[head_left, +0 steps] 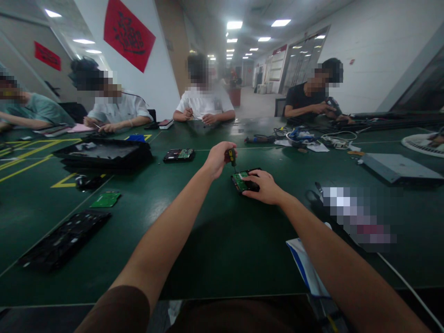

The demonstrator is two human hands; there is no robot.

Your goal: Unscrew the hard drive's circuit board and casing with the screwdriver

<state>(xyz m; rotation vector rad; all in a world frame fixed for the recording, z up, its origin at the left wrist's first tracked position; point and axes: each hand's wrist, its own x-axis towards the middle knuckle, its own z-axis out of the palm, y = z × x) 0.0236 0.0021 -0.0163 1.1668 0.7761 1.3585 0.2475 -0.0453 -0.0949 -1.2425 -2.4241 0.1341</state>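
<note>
My left hand (218, 159) is closed around the dark handle of a screwdriver (231, 158) with yellow marks. The screwdriver stands nearly upright, its shaft reaching down to the far left part of a hard drive (238, 181). That drive lies on the green table with its green circuit board facing up. My right hand (266, 187) grips the drive from the right, fingers over the board and thumb along the near side. Part of the drive is hidden under these fingers. I cannot make out a screw at the tip.
Another hard drive (178, 155) lies farther back on the left. A loose green circuit board (106, 199), a black frame (65, 238) and a black tray (104, 155) are at left. A silver metal box (398, 167) and cables (301, 135) lie right. Several people sit across the table.
</note>
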